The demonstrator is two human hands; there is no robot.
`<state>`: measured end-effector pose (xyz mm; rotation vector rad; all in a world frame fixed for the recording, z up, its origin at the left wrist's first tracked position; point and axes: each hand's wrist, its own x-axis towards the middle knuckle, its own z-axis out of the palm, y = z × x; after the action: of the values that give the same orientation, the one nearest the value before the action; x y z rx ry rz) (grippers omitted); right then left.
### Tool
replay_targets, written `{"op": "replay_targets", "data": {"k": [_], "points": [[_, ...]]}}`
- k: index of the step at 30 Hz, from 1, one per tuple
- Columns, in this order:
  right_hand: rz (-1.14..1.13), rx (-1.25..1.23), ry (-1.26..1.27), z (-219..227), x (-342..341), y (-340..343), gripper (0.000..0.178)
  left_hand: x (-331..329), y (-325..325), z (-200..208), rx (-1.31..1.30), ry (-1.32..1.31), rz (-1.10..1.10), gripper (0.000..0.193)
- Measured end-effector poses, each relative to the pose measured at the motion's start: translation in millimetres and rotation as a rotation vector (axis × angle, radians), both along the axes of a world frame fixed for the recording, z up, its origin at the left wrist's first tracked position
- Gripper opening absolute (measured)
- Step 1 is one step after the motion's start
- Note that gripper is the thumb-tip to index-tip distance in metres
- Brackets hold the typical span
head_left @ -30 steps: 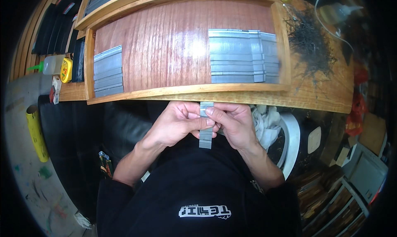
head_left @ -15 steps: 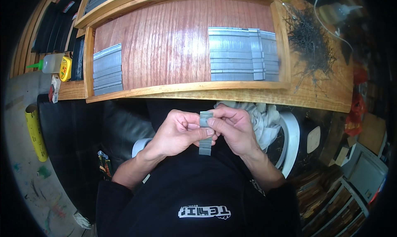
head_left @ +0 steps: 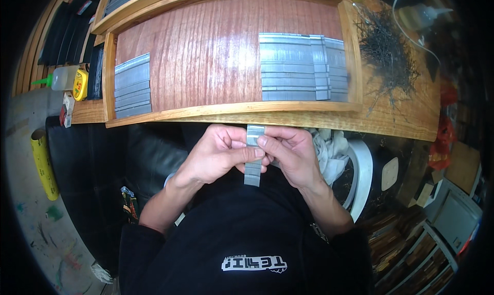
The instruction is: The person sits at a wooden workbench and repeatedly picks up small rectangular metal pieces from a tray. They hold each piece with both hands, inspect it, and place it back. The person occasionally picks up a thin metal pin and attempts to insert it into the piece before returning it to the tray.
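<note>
Between my hands, just in front of the bench edge, stands a narrow grey strip (head_left: 252, 174) marked by crosswise lines. My left hand (head_left: 222, 150) grips its middle from the left, thumb lying across the front. From the right, my right hand (head_left: 289, 153) pinches it a little higher, thumb pressed on its face. Fingers of both hands behind the strip are partly hidden. Beyond my hands, a wooden tray (head_left: 226, 108) carries overlapping grey strips (head_left: 288, 68) at its right side and a smaller group of grey strips (head_left: 133, 86) at its left.
Right of the tray lies a tangled heap of thin dark wires (head_left: 386, 53), near a squeeze bottle (head_left: 419, 17). At left are a green-tipped bottle (head_left: 64, 79) and a yellow container (head_left: 80, 85). White cloth (head_left: 332, 151) lies below the bench, past my right hand.
Both hands have moved slightly away from my body toward the bench, carrying the grey strip with them. Its upper end now reaches the bench edge in the picture. The grip looks the same.
</note>
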<state>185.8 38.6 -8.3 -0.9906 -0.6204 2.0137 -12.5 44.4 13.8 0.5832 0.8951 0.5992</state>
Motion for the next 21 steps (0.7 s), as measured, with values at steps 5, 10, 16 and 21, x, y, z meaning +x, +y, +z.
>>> {"op": "replay_targets", "data": {"k": [5, 10, 16, 21], "points": [[0.004, 0.045, -0.053, -5, 2, 1, 0.018, 0, 1, -5, 0.005, -0.008, 0.003, 0.017], [0.009, 0.024, -0.038, -3, 1, 3, 0.017, 1, 1, -8, 0.044, -0.01, 0.006, 0.017], [0.04, 0.074, -0.07, 4, 6, -4, 0.023, 1, -6, 10, -0.018, 0.025, 0.008, 0.02], [0.036, 0.141, -0.07, 13, 12, -12, 0.032, 2, -23, 15, -0.041, 0.022, 0.008, 0.023]]}}
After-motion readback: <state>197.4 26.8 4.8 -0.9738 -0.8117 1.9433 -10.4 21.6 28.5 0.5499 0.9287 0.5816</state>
